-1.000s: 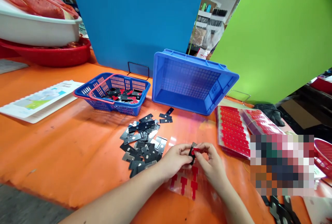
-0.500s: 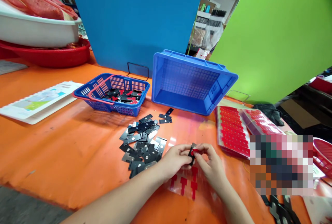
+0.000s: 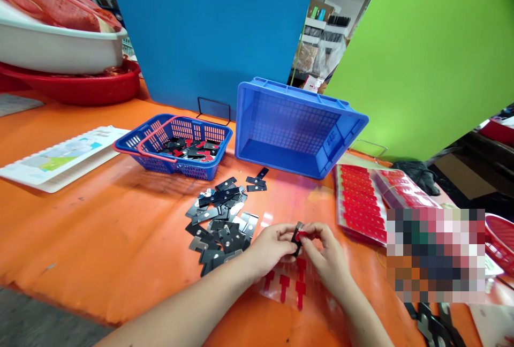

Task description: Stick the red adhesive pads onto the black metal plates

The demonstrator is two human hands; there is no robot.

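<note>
The left hand [image 3: 270, 248] and the right hand [image 3: 327, 253] are meeting fingertip to fingertip just above the orange table [image 3: 100, 229], both pinching one small black plate [image 3: 297, 238] between them. The plate is standing nearly upright, its long axis running up and away from the person, upper end tilting slightly to the right. A red sticker [image 3: 302, 234] is sitting at the right fingertips against the plate; it is too small here to tell whether it is already stuck down. Both hands are closing on the plate, fingers curled in.

Directly under the hands, a clear sheet [image 3: 291, 283] carrying red T-shaped stickers is lying flat on the table. Just left of the left hand, a loose pile of black plates [image 3: 220, 218] is spreading across the table. Beyond the pile, a small blue basket [image 3: 180, 146] is holding more black and red pieces. To its right, a large blue crate [image 3: 297, 127] is tipping on its side, its open mouth facing the person. Right of the hands, sheets of red stickers [image 3: 359, 197] are lying near the crate.
</note>
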